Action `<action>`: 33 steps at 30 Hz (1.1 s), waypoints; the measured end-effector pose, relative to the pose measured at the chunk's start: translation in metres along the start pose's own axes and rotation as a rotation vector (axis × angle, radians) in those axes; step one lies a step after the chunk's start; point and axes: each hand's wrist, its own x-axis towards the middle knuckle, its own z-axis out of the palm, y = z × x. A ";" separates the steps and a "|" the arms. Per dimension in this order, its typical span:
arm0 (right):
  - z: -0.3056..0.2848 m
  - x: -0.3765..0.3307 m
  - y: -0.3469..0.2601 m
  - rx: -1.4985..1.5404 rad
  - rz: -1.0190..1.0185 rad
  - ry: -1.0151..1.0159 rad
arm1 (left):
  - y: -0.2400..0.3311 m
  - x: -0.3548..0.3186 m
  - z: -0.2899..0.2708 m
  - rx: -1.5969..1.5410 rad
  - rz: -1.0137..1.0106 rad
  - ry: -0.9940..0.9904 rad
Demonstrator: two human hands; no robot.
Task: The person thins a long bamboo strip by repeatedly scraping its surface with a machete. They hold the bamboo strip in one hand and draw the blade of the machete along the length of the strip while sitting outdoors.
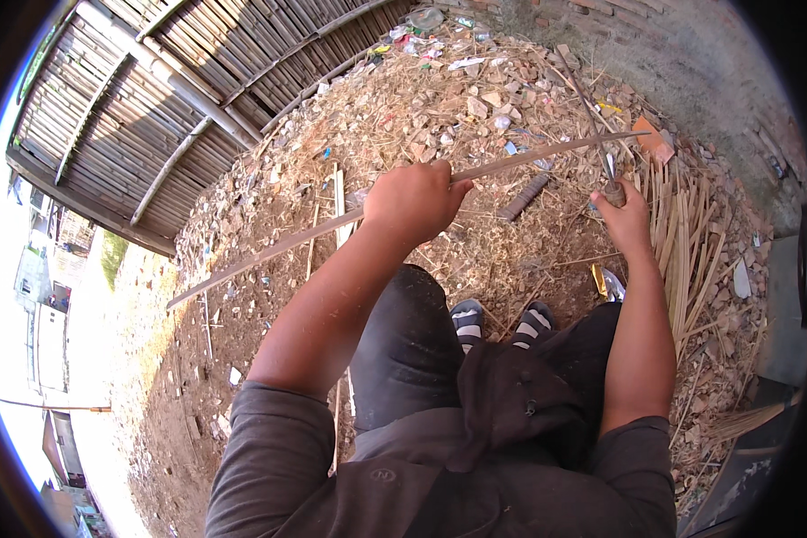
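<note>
My left hand [414,204] is closed around a long, thin strip of bamboo or wood [538,155]. The strip slants across the view, low at the left and higher at the right. In my right hand [626,221] is the handle of a long, narrow-bladed knife [588,109], its blade pointing away and slightly left. The strip's far right end passes close to the blade; I cannot tell whether they touch. A short, dark ribbed cylinder [524,197] lies on the ground between my hands.
Many split bamboo strips [688,242] lie in a pile right of my right hand. Rubble, straw and litter [475,108] cover the ground ahead. A bamboo-slat wall [233,54] stands at far left, a brick wall [690,63] at far right. My sandalled feet [467,323] are below.
</note>
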 end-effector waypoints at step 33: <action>0.103 -0.046 -0.058 -0.237 -0.128 -0.712 | -0.107 -0.233 0.141 -0.186 -0.316 -0.050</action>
